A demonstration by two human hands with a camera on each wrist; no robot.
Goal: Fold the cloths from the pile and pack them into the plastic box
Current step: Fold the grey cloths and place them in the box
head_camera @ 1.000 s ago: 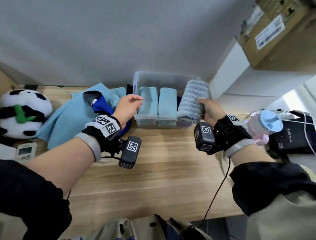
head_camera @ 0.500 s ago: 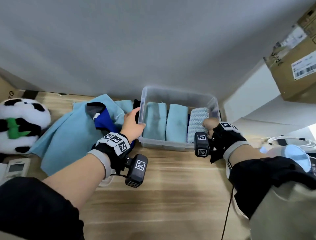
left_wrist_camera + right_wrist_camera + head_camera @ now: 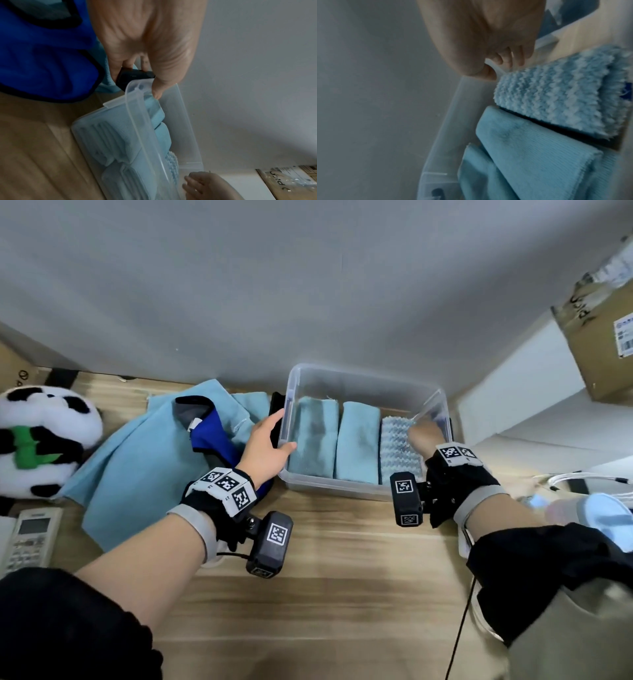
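Observation:
The clear plastic box stands at the back of the wooden table. In it lie two folded light blue cloths and a striped fluffy cloth at the right end. My left hand grips the box's left wall, thumb inside and fingers outside. My right hand is inside the box between the striped cloth and the right wall. Its fingers are curled at the cloth's far end and hold nothing I can see. The pile, a light blue cloth under a dark blue one, lies left of the box.
A black object sits between the box and the pile. A plush panda and a remote are at the far left. A lidded cup and cables lie at the right. A cardboard box stands above it. The wall runs right behind the box.
One second ago my right hand held the striped cloth over the box's right end; now the cloth lies inside. My left hand has closed on the box's left wall.

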